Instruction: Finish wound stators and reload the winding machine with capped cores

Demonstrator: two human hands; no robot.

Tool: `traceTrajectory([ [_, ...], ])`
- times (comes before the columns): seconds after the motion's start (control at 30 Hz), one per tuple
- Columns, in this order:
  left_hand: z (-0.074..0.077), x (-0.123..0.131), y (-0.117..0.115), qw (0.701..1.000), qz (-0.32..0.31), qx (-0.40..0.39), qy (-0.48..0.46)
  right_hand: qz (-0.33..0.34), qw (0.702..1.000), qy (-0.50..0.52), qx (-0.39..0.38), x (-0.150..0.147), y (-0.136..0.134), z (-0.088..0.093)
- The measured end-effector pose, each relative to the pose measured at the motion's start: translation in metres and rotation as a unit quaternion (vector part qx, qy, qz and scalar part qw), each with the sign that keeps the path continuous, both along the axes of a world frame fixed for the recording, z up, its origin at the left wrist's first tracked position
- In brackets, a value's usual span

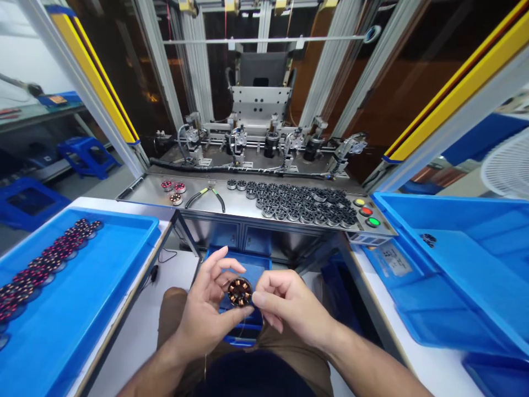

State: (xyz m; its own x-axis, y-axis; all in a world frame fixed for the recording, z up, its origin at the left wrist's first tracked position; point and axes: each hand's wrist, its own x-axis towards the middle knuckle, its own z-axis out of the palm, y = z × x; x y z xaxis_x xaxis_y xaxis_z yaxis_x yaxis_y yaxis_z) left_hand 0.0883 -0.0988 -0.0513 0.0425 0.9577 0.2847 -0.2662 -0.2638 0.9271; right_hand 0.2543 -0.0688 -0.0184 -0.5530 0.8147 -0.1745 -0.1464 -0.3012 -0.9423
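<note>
My left hand [206,303] holds a round motor stator [239,292] between thumb and fingers, its copper windings facing me. At the stator's right edge, the thumb and forefinger of my right hand [285,300] are pinched together; whatever lies between them is too small to make out. A thin copper-coloured wire [205,364] hangs below my left hand. Ahead on the metal bench lie wire cutters [206,197] with green and black handles, jaws pointing away. To their left are two red-wound stators [179,187] and a copper-wound stator [176,199].
Several bare black stators [289,201] crowd the metal bench beside yellow, red and green buttons [366,212]. A winding machine [260,105] rises behind. At left, a blue tray [111,270] holds rows of wound stators [49,259]; at right stands a blue bin [467,264].
</note>
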Motion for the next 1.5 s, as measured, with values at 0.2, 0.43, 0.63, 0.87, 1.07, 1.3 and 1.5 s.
traceTrajectory([
  [0.2,0.003,-0.007,0.001,0.999,-0.008,-0.031,-0.021,0.078,0.997,-0.010,-0.014,0.009,0.000,-0.017],
  [0.43,-0.003,-0.005,-0.008,0.998,0.032,0.003,0.059,-0.021,0.995,-0.036,0.085,0.012,0.008,0.001],
  [0.63,-0.001,-0.005,-0.010,0.999,-0.017,-0.045,-0.002,-0.048,0.994,-0.041,0.093,0.004,0.003,-0.004],
  [0.87,-0.006,-0.009,0.001,0.978,-0.109,-0.138,-0.115,-0.111,0.988,0.022,0.108,-0.001,-0.006,-0.015],
  [1.07,-0.010,-0.001,0.005,0.975,-0.117,-0.122,-0.146,-0.117,0.983,0.023,0.138,-0.003,-0.014,-0.020],
  [1.3,-0.013,0.012,-0.006,0.996,0.082,-0.015,0.010,-0.138,0.976,0.018,0.166,-0.005,-0.018,-0.030],
  [1.5,-0.011,0.007,-0.011,0.974,0.112,0.126,0.149,-0.103,0.973,0.062,0.195,-0.004,-0.013,-0.025],
])
